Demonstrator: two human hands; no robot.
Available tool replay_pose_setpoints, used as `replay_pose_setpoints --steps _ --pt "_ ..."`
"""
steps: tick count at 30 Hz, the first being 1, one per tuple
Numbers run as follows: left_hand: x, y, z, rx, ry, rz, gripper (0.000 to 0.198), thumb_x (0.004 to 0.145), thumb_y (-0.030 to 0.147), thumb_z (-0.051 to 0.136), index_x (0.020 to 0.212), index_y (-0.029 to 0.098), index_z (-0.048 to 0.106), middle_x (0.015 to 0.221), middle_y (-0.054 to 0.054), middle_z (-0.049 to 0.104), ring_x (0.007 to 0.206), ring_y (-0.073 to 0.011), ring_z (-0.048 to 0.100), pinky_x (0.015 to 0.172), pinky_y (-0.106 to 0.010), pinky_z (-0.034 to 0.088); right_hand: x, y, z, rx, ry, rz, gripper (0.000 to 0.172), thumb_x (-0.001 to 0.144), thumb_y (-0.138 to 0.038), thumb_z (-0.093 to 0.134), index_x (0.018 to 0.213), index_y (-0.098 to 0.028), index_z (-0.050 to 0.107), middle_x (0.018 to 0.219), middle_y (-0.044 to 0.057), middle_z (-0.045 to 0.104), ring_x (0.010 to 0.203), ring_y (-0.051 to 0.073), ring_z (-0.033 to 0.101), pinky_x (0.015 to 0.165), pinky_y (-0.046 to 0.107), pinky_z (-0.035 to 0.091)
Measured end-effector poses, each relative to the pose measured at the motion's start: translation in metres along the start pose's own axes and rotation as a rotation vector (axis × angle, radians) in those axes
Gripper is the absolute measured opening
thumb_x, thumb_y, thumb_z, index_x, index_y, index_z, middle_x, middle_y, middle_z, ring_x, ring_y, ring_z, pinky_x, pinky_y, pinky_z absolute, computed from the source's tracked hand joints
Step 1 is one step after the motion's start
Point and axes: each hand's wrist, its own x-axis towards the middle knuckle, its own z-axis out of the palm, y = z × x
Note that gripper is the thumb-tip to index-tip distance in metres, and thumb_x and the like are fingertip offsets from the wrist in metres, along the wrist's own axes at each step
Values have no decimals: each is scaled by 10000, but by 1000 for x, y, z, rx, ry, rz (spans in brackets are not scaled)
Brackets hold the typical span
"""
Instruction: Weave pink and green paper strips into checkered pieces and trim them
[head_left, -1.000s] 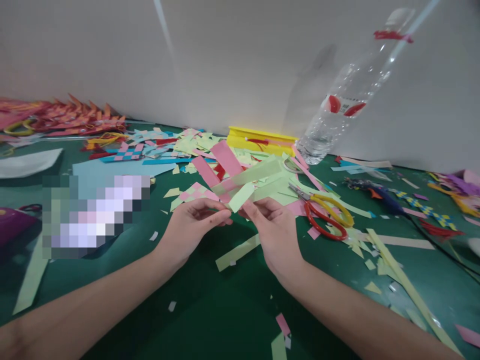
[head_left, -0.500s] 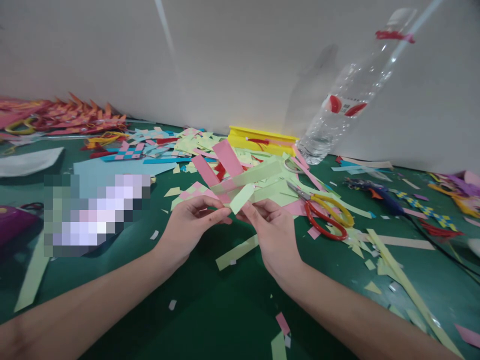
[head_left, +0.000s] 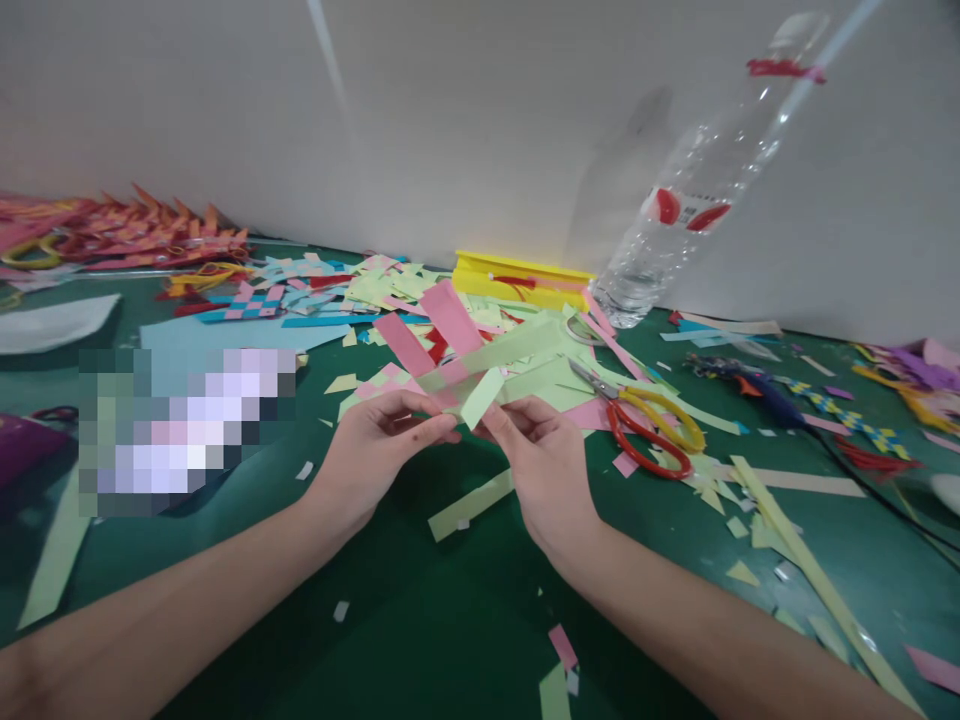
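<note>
In the head view, my left hand (head_left: 379, 445) is closed, thumb and fingers pinching a woven piece of pink and light green paper strips (head_left: 390, 380). Two wide pink strip ends (head_left: 452, 315) stick up from the weave, and a long green strip crosses them. My right hand (head_left: 547, 450) pinches the same work from the other side, its thumb at the base of a short green strip end (head_left: 484, 397) that points up. Fingers hide the lower part of the weave. Just right of my right hand lie scissors (head_left: 656, 420) with red and yellow handles.
A clear plastic bottle (head_left: 675, 220) leans against the wall beside a yellow folded strip (head_left: 525, 280). Paper scraps (head_left: 307, 275) lie along the back. A purple tool (head_left: 30, 445) and a pixelated object (head_left: 187, 430) are at left. A dark blue tool with a cord (head_left: 780, 405) lies at right.
Both hands keep their hold on the woven paper with hardly any movement. The whole view has shifted slightly, so the table's things appear a little further left.
</note>
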Motion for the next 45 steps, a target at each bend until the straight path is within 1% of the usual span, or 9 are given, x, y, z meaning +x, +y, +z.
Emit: replay_pose_setpoints --steps 6,12,18,22,26,32,39,45 --pt "0 -1 -1 57 14 -22 161 639 306 793 679 186 693 677 -2 684 623 -139 648 671 -239 540 2 3 -2 -8 5 1 169 698 -393 737 720 -231 695 678 -28 687 645 105 639 666 245 528" --pt "1 -3 -3 9 24 -72 166 635 302 806 691 183 705 675 6 679 628 -111 638 673 -197 523 3 4 -3 -1 -8 20 193 694 -403 736 741 -220 697 700 -16 690 656 120 636 705 281 531" --pt "3 -3 -2 -12 32 -64 165 631 285 812 683 173 703 674 10 674 596 -101 637 623 -178 528 4 3 -3 -12 -2 25 214 693 -411 733 751 -209 695 731 4 703 682 136 648 722 304 535" --pt "2 -3 -2 -33 57 -70 170 614 259 823 715 186 708 670 25 685 566 -89 640 589 -160 528 3 1 -1 -3 0 42 223 682 -414 744 748 -207 696 722 3 706 679 131 647 721 296 536" --pt "2 -3 -2 -34 72 -72 164 604 245 828 694 183 706 649 30 687 560 -82 639 584 -144 524 2 0 -1 -10 -5 53 221 678 -417 748 739 -210 701 711 -4 703 687 121 641 723 278 533" --pt "2 -3 -2 -40 53 -71 165 605 254 827 701 187 711 668 28 699 576 -82 642 597 -145 525 3 -1 -1 7 5 50 204 667 -407 759 702 -216 698 688 -14 699 664 110 637 717 268 532" --pt "3 -3 -3 19 66 -62 170 620 262 820 723 194 703 661 34 701 575 -82 647 604 -152 522 3 0 -1 -16 6 33 209 678 -406 748 725 -207 703 694 -12 689 663 113 639 714 270 535" --pt "2 -1 -3 65 70 -59 205 632 280 809 775 194 690 660 26 701 603 -113 659 650 -208 539 2 -2 -1 -17 15 47 195 674 -386 754 728 -203 714 693 -7 695 676 121 652 732 277 544"
